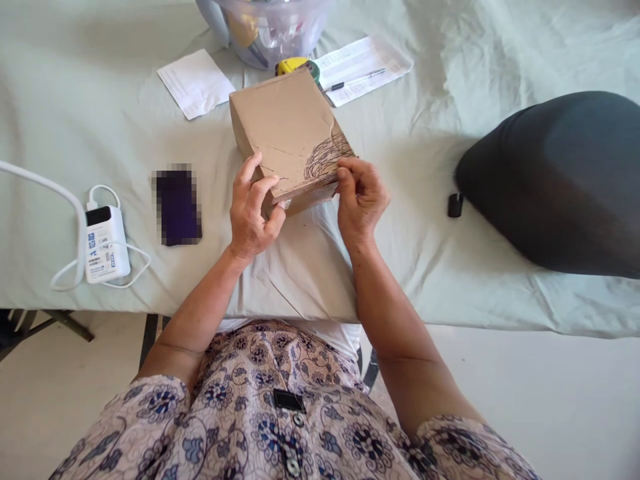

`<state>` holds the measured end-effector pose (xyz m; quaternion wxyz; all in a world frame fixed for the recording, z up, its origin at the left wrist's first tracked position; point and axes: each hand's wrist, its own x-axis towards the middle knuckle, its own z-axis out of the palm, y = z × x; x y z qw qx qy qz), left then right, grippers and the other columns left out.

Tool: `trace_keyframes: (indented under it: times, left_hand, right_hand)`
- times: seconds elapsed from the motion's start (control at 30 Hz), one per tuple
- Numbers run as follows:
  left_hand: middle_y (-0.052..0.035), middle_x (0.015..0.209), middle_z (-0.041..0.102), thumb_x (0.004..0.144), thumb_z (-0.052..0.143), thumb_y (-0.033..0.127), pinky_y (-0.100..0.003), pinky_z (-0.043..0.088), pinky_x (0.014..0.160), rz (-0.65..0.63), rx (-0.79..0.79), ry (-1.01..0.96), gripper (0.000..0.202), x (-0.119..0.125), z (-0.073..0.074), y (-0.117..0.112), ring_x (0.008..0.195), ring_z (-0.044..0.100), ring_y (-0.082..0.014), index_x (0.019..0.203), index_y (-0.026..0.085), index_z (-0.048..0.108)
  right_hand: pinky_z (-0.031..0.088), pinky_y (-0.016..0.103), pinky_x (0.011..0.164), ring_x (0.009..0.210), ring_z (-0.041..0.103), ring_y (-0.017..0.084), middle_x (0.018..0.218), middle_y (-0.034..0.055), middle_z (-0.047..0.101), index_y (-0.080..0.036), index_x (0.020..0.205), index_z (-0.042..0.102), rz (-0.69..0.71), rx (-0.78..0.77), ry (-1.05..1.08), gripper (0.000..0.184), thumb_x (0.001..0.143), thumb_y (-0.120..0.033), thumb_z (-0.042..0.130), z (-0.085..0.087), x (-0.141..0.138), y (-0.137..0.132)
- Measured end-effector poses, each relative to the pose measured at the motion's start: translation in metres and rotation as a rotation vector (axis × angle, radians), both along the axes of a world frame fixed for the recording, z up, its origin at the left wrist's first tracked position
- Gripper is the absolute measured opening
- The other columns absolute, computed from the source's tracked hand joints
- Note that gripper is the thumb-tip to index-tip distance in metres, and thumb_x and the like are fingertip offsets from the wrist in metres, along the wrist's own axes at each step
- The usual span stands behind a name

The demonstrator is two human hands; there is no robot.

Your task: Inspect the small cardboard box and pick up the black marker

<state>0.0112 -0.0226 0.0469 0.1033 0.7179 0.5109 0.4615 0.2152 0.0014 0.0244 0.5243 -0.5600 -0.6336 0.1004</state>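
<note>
A box wrapped in brown paper (285, 130), with a dark scribbled drawing near its right corner, lies on the pale green cloth of the table (100, 133). My left hand (253, 210) grips the box's near left corner, fingers curled over the top and thumb under the edge. My right hand (360, 197) pinches the paper fold at the near right corner. Both hands are closed on the wrapped box.
A white power bank with cable (103, 243) and a dark phone (177, 207) lie to the left. A paper slip (195, 83), a sheet with a pen (360, 63), a yellow tape measure (295, 65) and a clear bowl (265, 27) sit behind. A dark cushion (555, 180) and a small black cap (455, 205) are at the right.
</note>
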Motion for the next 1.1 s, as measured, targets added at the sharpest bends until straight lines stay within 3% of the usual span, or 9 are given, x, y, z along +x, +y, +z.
trace_keyframes:
  times: [0.2,0.33,0.47,0.6,0.7,0.87,1.1]
  left_hand:
    - [-0.0118,0.152,0.056,0.101,0.053,0.056,-0.055,0.043,0.125,0.005,-0.015,-0.023,0.034,-0.014,0.002,0.008,0.148,0.05,-0.032,0.113,0.025,0.062]
    - [-0.0105,0.153,0.056,0.102,0.047,0.055,-0.047,0.05,0.119,-0.004,-0.004,-0.059,0.035,-0.026,-0.001,0.013,0.145,0.053,-0.0288,0.119,0.028,0.061]
    - [-0.0123,0.151,0.056,0.1,0.048,0.061,-0.048,0.051,0.116,-0.008,0.049,-0.085,0.04,-0.027,-0.004,0.011,0.144,0.053,-0.0299,0.12,0.027,0.058]
    - [-0.0134,0.149,0.057,0.097,0.051,0.07,-0.045,0.056,0.107,0.089,0.07,-0.102,0.049,-0.025,-0.006,0.009,0.137,0.058,-0.0287,0.119,0.027,0.055]
    - [-0.0131,0.141,0.061,0.098,0.048,0.072,-0.045,0.053,0.112,0.113,0.079,-0.102,0.053,-0.026,-0.006,0.011,0.135,0.059,-0.0278,0.123,0.027,0.058]
    - [-0.0119,0.14,0.06,0.097,0.047,0.076,-0.045,0.045,0.121,0.097,0.055,-0.09,0.061,-0.027,-0.007,0.014,0.138,0.056,-0.029,0.13,0.028,0.062]
    - [-0.0121,0.134,0.062,0.096,0.052,0.075,-0.043,0.052,0.113,0.144,0.089,-0.103,0.058,-0.024,-0.01,0.017,0.131,0.06,-0.0279,0.124,0.026,0.066]
  right_hand:
    - [0.063,0.043,0.081,0.091,0.071,0.024,0.09,0.0064,0.065,-0.025,0.137,0.064,-0.031,-0.002,-0.149,0.051,0.111,-0.053,0.029,-0.003,0.007,0.001]
    - [0.063,0.046,0.086,0.101,0.069,0.026,0.101,0.0098,0.065,-0.026,0.131,0.066,-0.011,0.013,-0.181,0.042,0.109,-0.048,0.038,0.003,0.005,-0.004]
    - [0.062,0.045,0.085,0.112,0.064,0.027,0.119,0.0129,0.063,-0.027,0.125,0.065,0.045,0.016,-0.19,0.032,0.106,-0.043,0.047,0.007,0.002,-0.007]
    - [0.062,0.041,0.078,0.099,0.062,0.023,0.121,0.0101,0.061,-0.03,0.128,0.061,0.146,-0.016,-0.134,0.03,0.102,-0.045,0.054,0.001,-0.001,-0.01]
    - [0.062,0.042,0.079,0.092,0.061,0.022,0.119,0.0094,0.059,-0.03,0.135,0.056,0.168,-0.028,-0.116,0.041,0.099,-0.05,0.06,-0.004,-0.005,-0.01]
    - [0.062,0.044,0.085,0.096,0.062,0.025,0.113,0.0096,0.058,-0.029,0.135,0.057,0.136,-0.075,-0.103,0.045,0.099,-0.055,0.062,-0.006,-0.012,-0.004]
    - [0.061,0.048,0.091,0.102,0.064,0.026,0.119,0.0114,0.056,-0.028,0.131,0.061,0.104,-0.11,-0.149,0.034,0.105,-0.047,0.053,-0.006,-0.016,0.003]
